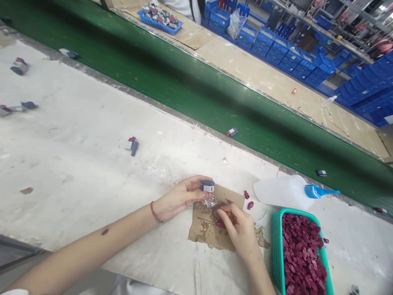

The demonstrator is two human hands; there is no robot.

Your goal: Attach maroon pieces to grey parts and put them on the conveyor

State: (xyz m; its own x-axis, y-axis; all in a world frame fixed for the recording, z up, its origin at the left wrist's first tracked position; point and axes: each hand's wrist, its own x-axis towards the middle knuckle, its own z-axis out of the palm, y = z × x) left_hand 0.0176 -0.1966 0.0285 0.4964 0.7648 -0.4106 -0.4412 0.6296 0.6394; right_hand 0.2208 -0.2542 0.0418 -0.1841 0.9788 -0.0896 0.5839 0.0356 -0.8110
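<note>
My left hand (179,199) pinches a small grey-blue plastic part (207,186) between thumb and fingers, just above a scrap of brown cardboard (208,233). My right hand (241,229) rests on that cardboard with its fingers closed on a small dark red piece (220,223). A little heap of tiny shiny metal bits (210,203) lies on the cardboard between the two hands. Two loose dark red pieces (248,200) lie just right of the cardboard.
A teal basket (275,246) full of dark red pieces stands at the right, with a white squeeze bottle (282,191) with a blue nozzle lying behind it. Assembled parts (133,145) lie scattered on the white table. A green conveyor belt (190,88) runs diagonally beyond; blue bins (285,53) stand further back.
</note>
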